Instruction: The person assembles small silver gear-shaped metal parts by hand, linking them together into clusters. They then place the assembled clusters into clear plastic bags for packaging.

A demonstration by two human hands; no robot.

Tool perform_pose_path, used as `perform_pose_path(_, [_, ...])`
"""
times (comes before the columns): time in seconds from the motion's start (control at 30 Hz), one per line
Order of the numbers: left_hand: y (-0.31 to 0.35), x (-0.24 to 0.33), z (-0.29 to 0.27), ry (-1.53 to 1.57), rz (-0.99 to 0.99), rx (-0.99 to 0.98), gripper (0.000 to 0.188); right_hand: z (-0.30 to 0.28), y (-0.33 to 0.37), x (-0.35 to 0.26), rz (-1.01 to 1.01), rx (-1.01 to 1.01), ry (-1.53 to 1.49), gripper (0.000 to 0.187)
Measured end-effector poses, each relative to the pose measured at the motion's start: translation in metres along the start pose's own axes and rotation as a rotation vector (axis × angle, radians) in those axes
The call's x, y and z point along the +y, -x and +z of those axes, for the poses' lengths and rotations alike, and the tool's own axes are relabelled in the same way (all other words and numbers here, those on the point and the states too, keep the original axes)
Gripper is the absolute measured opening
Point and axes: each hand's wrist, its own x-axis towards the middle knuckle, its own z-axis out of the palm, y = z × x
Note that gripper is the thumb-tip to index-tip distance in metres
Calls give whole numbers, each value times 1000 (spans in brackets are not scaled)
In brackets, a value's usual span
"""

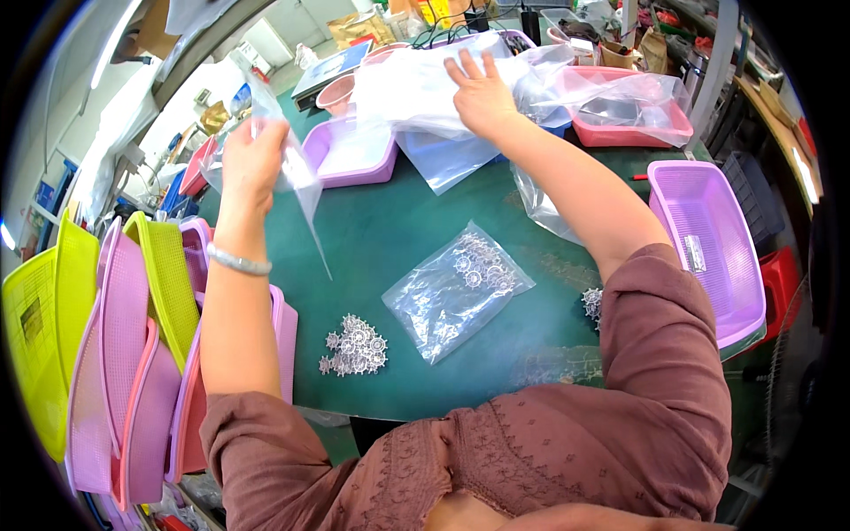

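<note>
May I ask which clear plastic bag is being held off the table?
The bag in the left hand: it hangs midair, whereas the mid-table bag and the bag beside the right forearm lie on the green table.

Looks like glossy plastic in the clear bag (pixel 447 299), metal in the silvery pieces (pixel 357 346), matt cloth in the brown sleeve (pixel 662 323).
</note>
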Motion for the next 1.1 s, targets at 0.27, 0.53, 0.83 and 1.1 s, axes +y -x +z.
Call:
perform_pose_path(0.27, [-54,31,142,-622,601,-176,27,32,6,-17,178,-594,-640,36])
perform_pose_path(0.53, [-64,-28,284,-698,313,-635,37,-3,66,4,-139,-255,-469,31])
perform_pose_path(0.83, [-72,-81,258,-302,437,-439,39,-29,48,26,13,-5,-739,67])
perform_pose_path(1.1, [-62,-116,105,-258,99,238,18,-16,8,-10,-110,-478,-203,79])
